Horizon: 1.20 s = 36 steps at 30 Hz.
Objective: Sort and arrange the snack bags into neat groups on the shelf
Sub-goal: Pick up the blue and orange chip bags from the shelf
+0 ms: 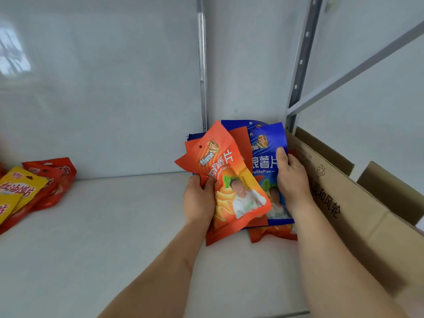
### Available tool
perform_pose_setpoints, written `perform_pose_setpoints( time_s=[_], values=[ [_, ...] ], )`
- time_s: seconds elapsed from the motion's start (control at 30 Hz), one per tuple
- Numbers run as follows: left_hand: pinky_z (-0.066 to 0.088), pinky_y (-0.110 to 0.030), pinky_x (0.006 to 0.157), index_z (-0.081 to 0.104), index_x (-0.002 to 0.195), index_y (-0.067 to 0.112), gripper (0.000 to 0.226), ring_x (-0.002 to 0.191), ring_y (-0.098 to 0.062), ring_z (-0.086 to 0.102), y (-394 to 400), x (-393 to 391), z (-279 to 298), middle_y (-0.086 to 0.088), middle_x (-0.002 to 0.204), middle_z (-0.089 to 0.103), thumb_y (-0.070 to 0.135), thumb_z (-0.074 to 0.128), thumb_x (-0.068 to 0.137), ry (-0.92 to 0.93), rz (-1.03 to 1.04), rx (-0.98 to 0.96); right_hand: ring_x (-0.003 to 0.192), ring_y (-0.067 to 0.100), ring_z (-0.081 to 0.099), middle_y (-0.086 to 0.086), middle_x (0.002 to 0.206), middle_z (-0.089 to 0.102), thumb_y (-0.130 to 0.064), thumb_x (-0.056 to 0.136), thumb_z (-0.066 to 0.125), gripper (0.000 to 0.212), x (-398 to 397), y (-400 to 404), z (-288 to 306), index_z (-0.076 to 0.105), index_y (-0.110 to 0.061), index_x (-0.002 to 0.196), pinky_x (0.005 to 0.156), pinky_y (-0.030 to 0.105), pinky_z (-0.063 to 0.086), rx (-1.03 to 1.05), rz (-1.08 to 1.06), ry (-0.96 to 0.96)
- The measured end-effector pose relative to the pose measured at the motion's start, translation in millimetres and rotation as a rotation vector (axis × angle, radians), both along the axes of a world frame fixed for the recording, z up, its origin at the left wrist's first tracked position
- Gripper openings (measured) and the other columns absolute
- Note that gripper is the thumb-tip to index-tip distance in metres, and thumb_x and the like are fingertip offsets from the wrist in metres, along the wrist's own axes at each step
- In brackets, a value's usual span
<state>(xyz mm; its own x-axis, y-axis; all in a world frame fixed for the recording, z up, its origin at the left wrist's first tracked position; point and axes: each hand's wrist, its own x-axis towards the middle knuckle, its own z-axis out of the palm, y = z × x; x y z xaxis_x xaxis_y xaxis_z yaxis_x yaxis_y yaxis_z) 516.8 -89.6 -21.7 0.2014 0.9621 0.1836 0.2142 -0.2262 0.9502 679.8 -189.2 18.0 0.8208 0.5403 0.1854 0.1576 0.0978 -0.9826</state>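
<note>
A bunch of snack bags stands at the back right of the white shelf (114,226). My left hand (198,200) grips an orange chip bag (231,187) at the front of the bunch, thumb on its face. My right hand (292,177) holds a blue chip bag (267,157) from the right side, thumb pressed on its front. More orange and blue bags sit behind and under these two, mostly hidden. At the far left lies a separate pile of red bags (55,180) with yellow bags (16,191) on top.
An open cardboard box (344,203) stands just right of my right hand, past the grey shelf upright (298,72). A second metal post (202,65) runs down the white back wall behind the bags.
</note>
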Motion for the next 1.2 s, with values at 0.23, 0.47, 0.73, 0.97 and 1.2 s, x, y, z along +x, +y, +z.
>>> perform_pose_setpoints(
  time_s=[0.23,0.47,0.73,0.97,1.2],
  values=[
    [0.052,-0.031,0.072,0.063,0.093,0.022,0.008,0.084,-0.013,0.069,0,-21,2,0.004,0.093,0.073,0.029,0.065,0.095,-0.123,-0.003,-0.060,0.080,0.008,0.069,-0.001,0.100,0.070,-0.056,0.098,0.043,0.049,-2,-2,0,0.058,-0.013,0.115,0.059,0.022,0.048,-0.102,0.009,-0.098],
    [0.060,-0.032,0.078,0.060,0.116,0.021,0.026,0.090,-0.011,0.072,-9,-37,7,0.005,0.107,0.073,0.032,0.067,0.094,-0.272,-0.014,-0.097,0.088,0.011,0.062,0.002,0.110,0.063,-0.068,0.094,0.031,0.065,-11,-22,10,0.049,-0.012,0.124,0.058,0.023,0.042,-0.289,-0.130,-0.288],
    [0.052,-0.038,0.095,0.036,0.147,0.021,0.060,0.118,-0.014,0.056,-16,-77,6,0.007,0.138,0.051,0.046,0.058,0.097,-0.083,0.021,0.014,0.130,0.029,0.044,0.010,0.139,0.052,-0.045,0.098,0.048,0.049,-105,-41,13,0.052,-0.012,0.135,0.106,0.044,0.035,-0.310,-0.318,-0.823],
    [0.050,-0.034,0.091,0.060,0.127,0.020,0.031,0.113,-0.011,0.058,-15,-147,7,0.009,0.133,0.056,0.035,0.053,0.100,0.165,0.063,0.270,0.121,0.026,0.052,0.004,0.130,0.060,-0.030,0.094,0.056,0.026,-185,-27,-17,0.067,-0.014,0.112,0.100,0.044,0.039,-0.307,-0.232,-1.161],
    [0.052,-0.036,0.063,0.073,0.090,0.012,0.019,0.074,-0.028,0.068,14,-247,-10,-0.002,0.091,0.073,0.024,0.057,0.090,0.525,0.196,0.957,0.092,0.029,0.063,0.001,0.103,0.069,-0.024,0.088,0.058,0.017,-261,13,-30,0.071,-0.014,0.095,0.080,0.039,0.048,-0.375,-0.009,-1.295]
  ],
)
